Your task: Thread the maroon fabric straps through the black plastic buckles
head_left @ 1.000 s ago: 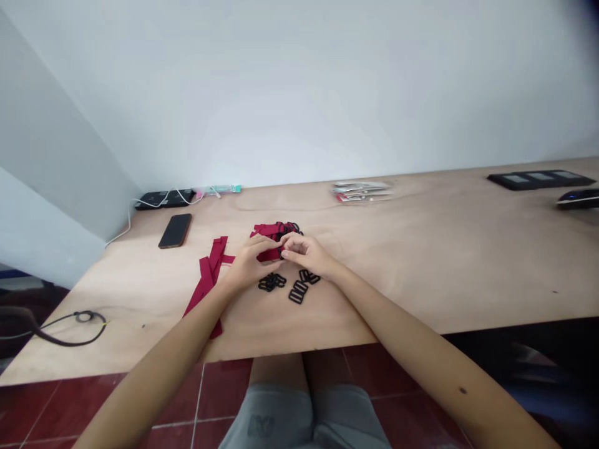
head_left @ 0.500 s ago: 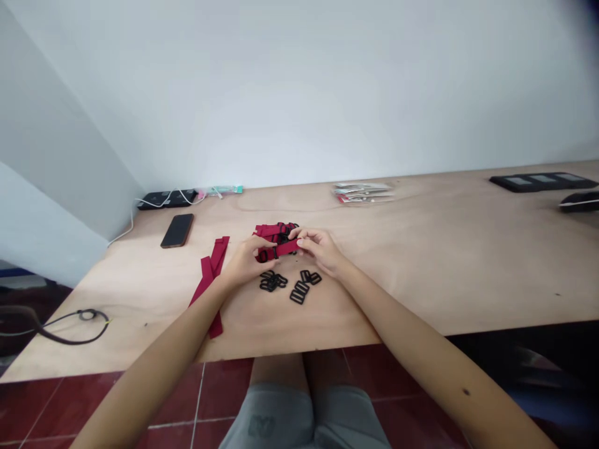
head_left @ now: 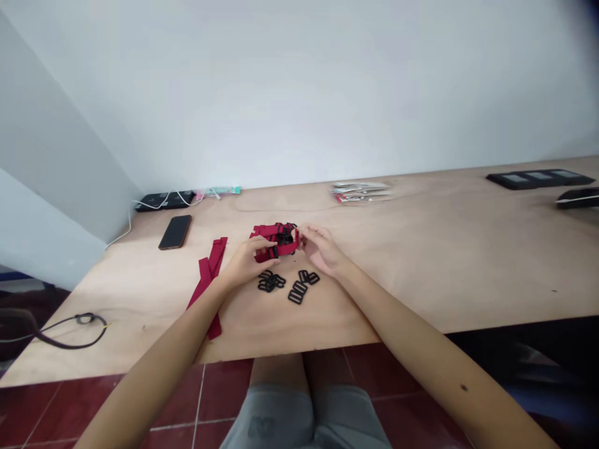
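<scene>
Red fabric strips [head_left: 208, 274]: loose and overlapping, flat on the plywood desk [head_left: 421, 280], at 9 o'clock from the bundle.

Smartphone [head_left: 175, 232]: dark, lying flat at 12 o'clock from the strips, well apart from both hands.

Left hand [head_left: 248, 262]: fingers curled and gripping the bundle's left end, thumb on top.

Red strap bundle [head_left: 276, 240]: lifted slightly or resting just above the desk, hard to tell which; held at the middle of the desk, black rings [head_left: 284, 234] tangled among its loops.

Black plastic sliders [head_left: 297, 292]: a small loose group at 6 o'clock from the bundle, just below both hands.

Right hand [head_left: 321, 249]: fingers released and spread, tips just beside the bundle's right end, nothing held.

Latest change: right-hand pinch on the strap gone since half a second ago, leaving the bundle in the left hand alone.

Far right: plastic packets [head_left: 360, 192] at 1 o'clock, black tray [head_left: 538, 179] and computer mouse [head_left: 575, 198] at 3 o'clock along the desk's back edge.
</scene>
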{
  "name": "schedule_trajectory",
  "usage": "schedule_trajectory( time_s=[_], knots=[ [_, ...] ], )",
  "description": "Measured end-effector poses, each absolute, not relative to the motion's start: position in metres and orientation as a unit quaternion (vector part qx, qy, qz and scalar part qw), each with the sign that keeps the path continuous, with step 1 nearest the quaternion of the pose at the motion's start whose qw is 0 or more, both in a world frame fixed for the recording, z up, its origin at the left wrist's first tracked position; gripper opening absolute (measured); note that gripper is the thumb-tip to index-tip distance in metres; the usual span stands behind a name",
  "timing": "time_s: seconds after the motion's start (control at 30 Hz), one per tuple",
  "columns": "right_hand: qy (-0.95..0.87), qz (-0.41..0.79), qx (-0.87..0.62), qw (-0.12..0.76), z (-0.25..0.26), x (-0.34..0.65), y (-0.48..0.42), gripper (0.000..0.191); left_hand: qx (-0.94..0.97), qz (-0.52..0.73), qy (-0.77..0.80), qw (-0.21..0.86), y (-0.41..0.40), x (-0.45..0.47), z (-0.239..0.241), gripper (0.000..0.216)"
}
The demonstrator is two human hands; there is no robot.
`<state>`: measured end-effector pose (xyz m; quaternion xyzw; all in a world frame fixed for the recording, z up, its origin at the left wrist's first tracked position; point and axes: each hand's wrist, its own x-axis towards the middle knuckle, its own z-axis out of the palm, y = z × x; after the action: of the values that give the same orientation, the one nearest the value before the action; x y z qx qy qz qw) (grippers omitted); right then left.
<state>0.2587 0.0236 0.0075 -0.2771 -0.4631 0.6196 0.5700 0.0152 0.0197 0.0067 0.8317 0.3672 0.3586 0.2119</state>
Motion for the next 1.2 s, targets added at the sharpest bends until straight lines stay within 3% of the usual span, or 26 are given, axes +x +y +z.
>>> schedule_trajectory(
  time_s=[0.23,0.57,0.83,1.2],
  knots=[
    [-0.581,0.536,-0.336,0.512,-0.003,0.257,0.026,0.023,0.801,0.383,0.377,0.265,0.020,0.018,0.004,0.037],
    [-0.621,0.509,-0.342,0.488,-0.005,0.260,0.026,0.027,0.752,0.420,0.369,0.351,0.019,0.019,0.004,0.032],
    [-0.660,0.468,-0.352,0.470,-0.002,0.261,0.026,0.020,0.748,0.419,0.374,0.354,0.017,0.020,0.009,0.036],
    [-0.656,0.479,-0.353,0.465,-0.003,0.258,0.023,0.025,0.759,0.421,0.378,0.321,0.012,0.023,0.017,0.037]
  ],
)
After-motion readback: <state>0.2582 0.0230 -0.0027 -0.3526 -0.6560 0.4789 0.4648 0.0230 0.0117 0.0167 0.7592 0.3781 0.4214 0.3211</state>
